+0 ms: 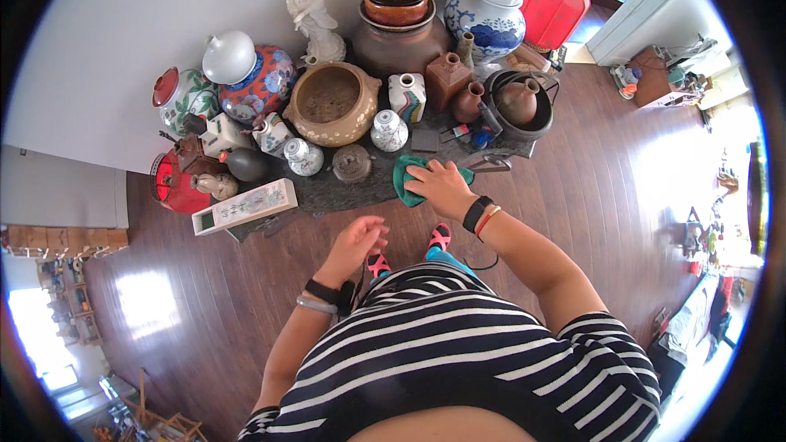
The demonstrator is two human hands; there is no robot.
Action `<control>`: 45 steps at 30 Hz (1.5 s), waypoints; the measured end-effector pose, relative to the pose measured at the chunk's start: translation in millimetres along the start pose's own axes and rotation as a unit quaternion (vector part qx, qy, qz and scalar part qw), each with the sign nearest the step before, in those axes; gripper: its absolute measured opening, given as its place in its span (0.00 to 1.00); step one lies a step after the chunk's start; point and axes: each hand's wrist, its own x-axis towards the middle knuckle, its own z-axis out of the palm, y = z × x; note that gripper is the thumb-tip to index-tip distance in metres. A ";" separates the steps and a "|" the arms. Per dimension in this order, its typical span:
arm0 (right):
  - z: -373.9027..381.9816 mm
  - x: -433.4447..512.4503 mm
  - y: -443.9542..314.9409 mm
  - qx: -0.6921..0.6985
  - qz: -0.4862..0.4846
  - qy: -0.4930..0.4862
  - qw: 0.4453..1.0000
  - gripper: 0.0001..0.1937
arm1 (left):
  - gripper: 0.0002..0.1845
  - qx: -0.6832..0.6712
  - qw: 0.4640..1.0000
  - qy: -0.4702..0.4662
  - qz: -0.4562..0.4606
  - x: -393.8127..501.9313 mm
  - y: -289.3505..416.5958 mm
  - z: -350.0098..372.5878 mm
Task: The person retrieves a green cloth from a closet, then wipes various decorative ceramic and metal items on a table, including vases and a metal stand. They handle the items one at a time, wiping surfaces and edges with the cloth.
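Observation:
My right hand presses a green cloth onto the front edge of a dark stone-topped table. Over the floor before the table hangs my left hand, its fingers loosely bent and nothing seen in it. Behind the cloth lies a small dark flat block. To its left stand a small white lidded jar, a round brown lidded pot and another small white jar. A wide brown ceramic bowl sits behind them.
Vases and jars crowd the table, among them a blue-and-white jar, a white figurine and a black pot at the right. A long box lies at the front left edge. Red lanterns flank the table.

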 end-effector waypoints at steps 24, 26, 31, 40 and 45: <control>1.6 -49.7 46.3 0.078 0.041 0.014 0.996 0.23 | 0.12 0.762 0.626 0.117 0.116 227.5 88.2 99.6; 2.8 -50.0 46.5 0.076 0.039 0.007 0.996 0.23 | 0.11 0.766 0.618 0.130 0.118 224.1 96.0 103.1; 4.0 -49.2 44.6 0.093 0.052 0.014 0.994 0.24 | 0.12 0.765 0.612 0.101 0.173 216.0 111.3 113.9; 4.2 -48.0 46.2 0.079 0.056 -0.025 0.995 0.24 | 0.10 0.652 0.729 0.072 0.196 245.0 88.9 121.8; 5.8 -44.1 44.9 0.085 0.074 -0.040 0.993 0.22 | 0.13 0.625 0.761 0.105 0.140 241.6 83.7 125.9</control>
